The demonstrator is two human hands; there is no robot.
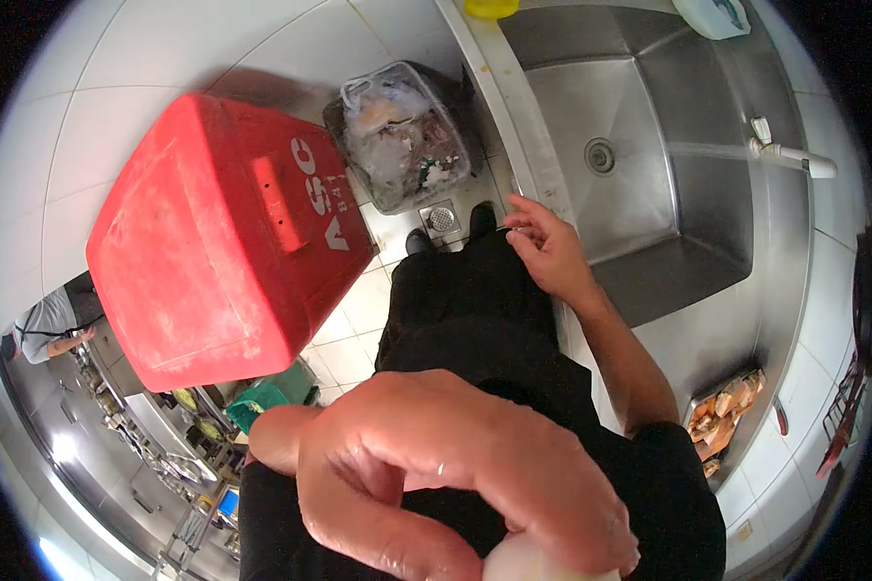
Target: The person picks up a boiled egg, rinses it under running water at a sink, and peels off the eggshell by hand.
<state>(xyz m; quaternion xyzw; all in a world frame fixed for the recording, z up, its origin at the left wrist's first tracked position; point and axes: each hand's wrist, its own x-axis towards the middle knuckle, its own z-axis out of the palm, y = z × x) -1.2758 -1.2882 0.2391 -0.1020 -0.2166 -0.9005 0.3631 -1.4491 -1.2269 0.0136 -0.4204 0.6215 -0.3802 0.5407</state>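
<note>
Very close to the camera, my left hand [455, 436] looms large and wet, its fingers curled in toward each other. A pale, whitish rounded thing [547, 560] shows by its fingertips at the bottom edge; I cannot make out what it is. My right hand [552, 254] hangs beside the sink's front edge with its fingers loosely bent and apart, and I see nothing held in it. The steel sink [601, 107] lies to its right, where water runs from a white tap [790, 158] toward the drain [600, 156].
A big red bin [233, 242] stands at left, beside a lined waste bin [402, 136] with refuse. A tray of food pieces [727, 416] sits at the counter's right end. A red-handled knife [781, 416] is by the tiled wall. Another person [53, 320] stands far left.
</note>
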